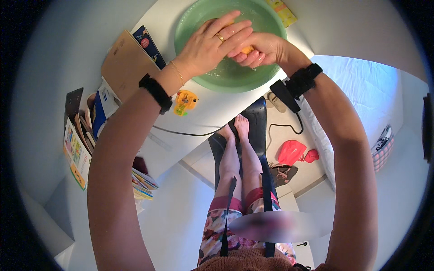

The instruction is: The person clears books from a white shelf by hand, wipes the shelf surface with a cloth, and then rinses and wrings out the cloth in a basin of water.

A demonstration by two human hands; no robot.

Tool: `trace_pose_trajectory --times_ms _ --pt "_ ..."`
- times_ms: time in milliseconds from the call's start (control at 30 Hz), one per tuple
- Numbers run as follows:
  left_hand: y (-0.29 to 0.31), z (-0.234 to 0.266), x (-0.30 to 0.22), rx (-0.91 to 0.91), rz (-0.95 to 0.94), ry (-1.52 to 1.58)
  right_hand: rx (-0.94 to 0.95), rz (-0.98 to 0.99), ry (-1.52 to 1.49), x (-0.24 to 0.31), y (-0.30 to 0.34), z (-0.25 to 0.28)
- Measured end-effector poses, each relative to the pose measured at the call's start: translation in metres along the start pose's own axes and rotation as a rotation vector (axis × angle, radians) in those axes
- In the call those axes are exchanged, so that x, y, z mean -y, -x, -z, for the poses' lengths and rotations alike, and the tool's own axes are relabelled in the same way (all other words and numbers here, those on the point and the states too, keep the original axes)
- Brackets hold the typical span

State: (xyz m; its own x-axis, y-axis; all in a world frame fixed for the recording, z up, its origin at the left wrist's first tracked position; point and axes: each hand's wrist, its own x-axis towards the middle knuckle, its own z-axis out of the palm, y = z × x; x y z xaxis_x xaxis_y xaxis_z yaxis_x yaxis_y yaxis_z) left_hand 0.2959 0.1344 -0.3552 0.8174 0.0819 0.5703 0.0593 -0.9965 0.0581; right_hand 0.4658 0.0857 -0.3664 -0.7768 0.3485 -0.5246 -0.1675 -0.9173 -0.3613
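Over a green plastic basin of water at the far edge of view, my two hands meet. My right hand comes in from the right, fingers curled round a small yellow-orange thing. Most of that thing is hidden, so its kind cannot be made out. My left hand lies across it from above, fingers stretched out and a little apart. Some orange also shows beside the left fingers. Both hands look wet. A yellow toy-like thing lies on the white table near my left wrist.
Left of the basin lie a brown folder and a dark booklet. Books and papers stand farther left. A yellow packet sits behind the basin. A black cable crosses the table edge; a red bag is on the floor.
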Motion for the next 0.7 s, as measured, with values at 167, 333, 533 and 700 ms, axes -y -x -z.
trace_pose_trajectory --times_ms 167,333,533,700 --pt "0.001 0.006 0.014 0.202 0.092 0.057 -0.011 -0.034 0.190 0.007 -0.011 -0.023" --pt "0.001 -0.012 0.009 0.431 0.295 -0.061 -0.858 0.323 1.165 -0.010 -0.027 -0.021" --pt "0.003 -0.013 -0.006 0.631 0.680 0.099 -1.076 0.290 1.386 -0.016 -0.038 -0.029" --pt "-0.001 0.000 -0.005 0.663 0.873 0.274 -1.219 0.393 1.530 -0.024 -0.043 -0.030"
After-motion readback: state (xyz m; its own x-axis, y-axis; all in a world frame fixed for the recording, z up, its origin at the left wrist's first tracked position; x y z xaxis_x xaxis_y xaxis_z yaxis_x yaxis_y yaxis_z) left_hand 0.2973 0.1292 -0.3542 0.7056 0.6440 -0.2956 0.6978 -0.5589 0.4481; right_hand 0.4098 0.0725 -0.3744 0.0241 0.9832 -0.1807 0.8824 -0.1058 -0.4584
